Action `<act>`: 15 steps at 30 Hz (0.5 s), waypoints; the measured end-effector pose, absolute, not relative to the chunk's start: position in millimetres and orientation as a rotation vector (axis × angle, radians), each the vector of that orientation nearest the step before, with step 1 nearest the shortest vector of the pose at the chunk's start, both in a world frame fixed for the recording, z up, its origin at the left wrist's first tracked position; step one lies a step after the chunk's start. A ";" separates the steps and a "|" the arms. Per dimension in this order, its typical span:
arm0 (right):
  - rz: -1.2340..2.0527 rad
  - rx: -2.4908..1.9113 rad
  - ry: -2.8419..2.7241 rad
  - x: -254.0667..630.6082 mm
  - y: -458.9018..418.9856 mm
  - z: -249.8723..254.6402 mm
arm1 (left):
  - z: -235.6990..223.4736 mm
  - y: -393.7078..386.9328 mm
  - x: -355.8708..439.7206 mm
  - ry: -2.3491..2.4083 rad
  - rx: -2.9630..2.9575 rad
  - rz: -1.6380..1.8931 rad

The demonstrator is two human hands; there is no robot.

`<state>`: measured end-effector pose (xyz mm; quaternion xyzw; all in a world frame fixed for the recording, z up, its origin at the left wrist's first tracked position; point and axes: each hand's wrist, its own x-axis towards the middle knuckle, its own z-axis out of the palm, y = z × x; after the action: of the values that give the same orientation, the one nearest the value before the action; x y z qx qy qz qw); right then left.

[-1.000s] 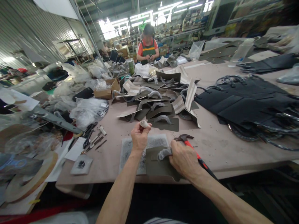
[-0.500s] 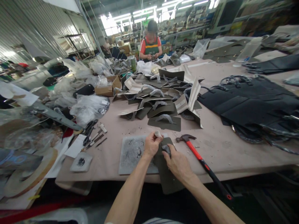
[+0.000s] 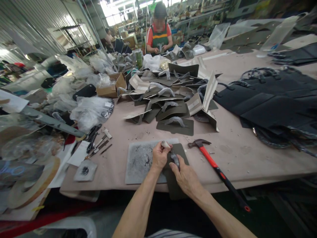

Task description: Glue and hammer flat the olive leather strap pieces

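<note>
Olive panel (image 3: 175,183) with a plastic-wrapped handle (image 3: 175,160): it lies across the right part of a grey, dark-speckled slab (image 3: 138,162), its near end reaching past the front edge of the desk (image 3: 112,170). The right hand (image 3: 186,176) is curled nearly closed around the handle, thumb along one side. The left hand (image 3: 159,158) has its fingers drawn together in a pinch on a short, pale, round-ended piece (image 3: 165,144), held upright and tilted beside the handle's far end; whether its lower end touches the panel cannot be told, as the fingers hide it.

Just right of the slab lies a claw hammer (image 3: 210,158), its head pointing away and its red and black grip sticking out beyond the desk edge. Left of the slab sits a small translucent pad (image 3: 85,171) with a dark smear, and behind it some slim tools (image 3: 101,145). Beyond the slab a loose heap of similar panels (image 3: 170,109) spreads out, with black bag pieces (image 3: 274,96) to the right and a cardboard box (image 3: 111,89) to the left. Farther off, a co-worker (image 3: 159,38) holds something small.
</note>
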<state>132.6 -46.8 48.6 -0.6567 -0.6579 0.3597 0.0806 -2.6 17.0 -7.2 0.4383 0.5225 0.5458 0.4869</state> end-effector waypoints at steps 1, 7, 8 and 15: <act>1.105 -1.945 -1.942 131.7 -47.6 47.7 | -8.3 17.3 -2.3 1.275 1.058 1.321; 1.281 -1.871 -1.763 131.6 -52.2 45.6 | -12.0 19.8 -0.9 1.307 1.110 1.272; 1.291 -1.863 -1.754 132.3 -52.1 46.1 | -11.4 19.6 -0.8 1.308 1.123 1.270; 1.286 -1.785 -1.806 146.6 -50.6 49.3 | -3.1 17.2 0.5 1.305 1.164 1.278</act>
<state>146.6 -50.6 49.3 -0.6201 -0.6277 0.4469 0.1471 0.5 17.2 -3.1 0.4747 0.5323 0.5213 0.4685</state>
